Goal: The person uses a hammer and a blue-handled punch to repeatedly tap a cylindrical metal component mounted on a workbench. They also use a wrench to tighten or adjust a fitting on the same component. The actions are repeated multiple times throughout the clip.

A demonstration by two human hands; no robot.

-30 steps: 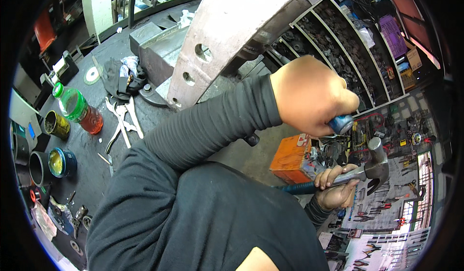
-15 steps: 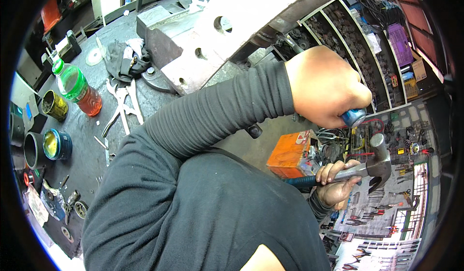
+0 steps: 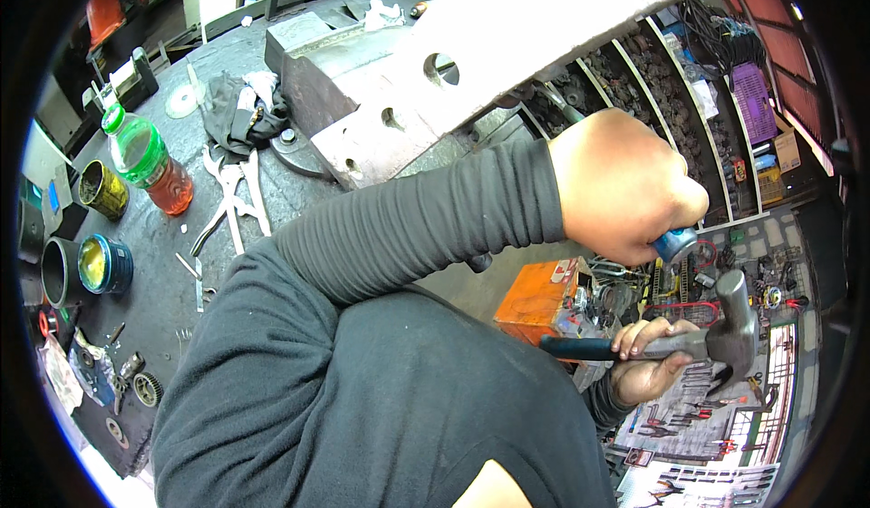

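My left hand [image 3: 625,189] is closed around a blue-ended tool [image 3: 675,243], whose metal shaft [image 3: 564,100] runs up behind the fist toward a large pale metal beam [image 3: 480,46] with holes. Below it, on the right, my right hand [image 3: 645,367] grips a claw hammer [image 3: 736,322] near its head, the dark handle pointing left. The beam rests on a grey vise-like block [image 3: 317,77]; the contact of the tool's tip is unclear. My dark-sleeved left forearm crosses the middle of the view.
The dark bench [image 3: 163,327] carries a bottle [image 3: 149,154], cans [image 3: 104,261], pliers [image 3: 231,200], cloth and metal parts. An orange toolbox [image 3: 535,295] is beyond my arms. Parts shelving [image 3: 680,118] and hanging tools [image 3: 698,417] line the right.
Both hands have shifted somewhat rightward in the view with the tool and hammer still gripped. The beam also appears further right, and the view has moved slightly.
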